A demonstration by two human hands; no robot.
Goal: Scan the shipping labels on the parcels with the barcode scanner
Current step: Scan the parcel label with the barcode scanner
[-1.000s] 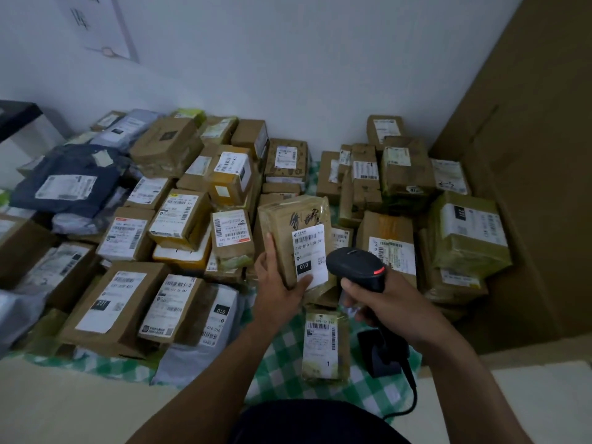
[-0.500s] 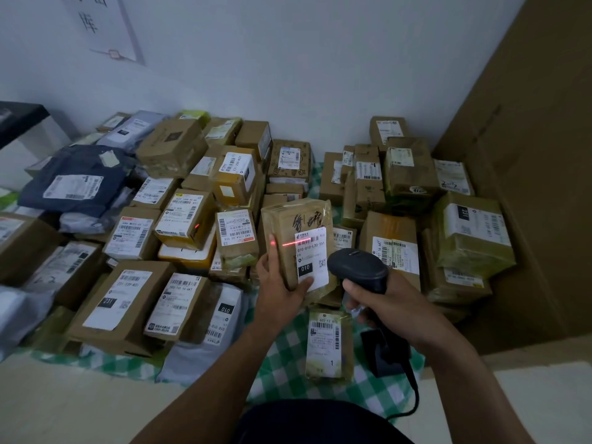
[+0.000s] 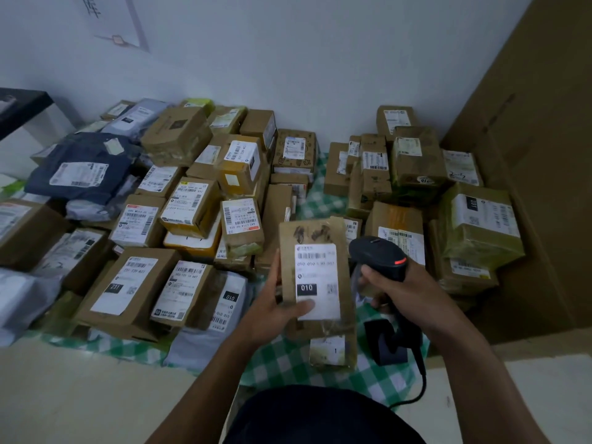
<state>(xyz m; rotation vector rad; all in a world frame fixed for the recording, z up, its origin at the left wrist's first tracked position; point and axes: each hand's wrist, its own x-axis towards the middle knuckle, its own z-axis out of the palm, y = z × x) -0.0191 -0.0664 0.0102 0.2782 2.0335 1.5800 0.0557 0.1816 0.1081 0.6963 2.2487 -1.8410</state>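
Note:
My left hand (image 3: 275,307) grips a flat brown parcel (image 3: 315,232) by its lower left edge, thumb pressed on its white shipping label (image 3: 315,270) marked 010. The parcel is lifted and tilted toward me, label up. Just right of it, my right hand (image 3: 405,294) grips the black barcode scanner (image 3: 378,256), whose head points at the parcel's right side. A small red light glows on the scanner's top. No red beam shows on the label.
Many labelled cardboard parcels and grey mailer bags (image 3: 83,168) are piled on a green checked cloth (image 3: 288,357). A small parcel (image 3: 331,352) lies under the held one. The black scanner stand (image 3: 389,342) sits at the right, cable trailing. A big cardboard sheet (image 3: 538,155) leans at the right.
My left hand has pulled the parcel nearer and lower, tilting it flatter. The red scan line on the label has gone out. The scanner stays beside it.

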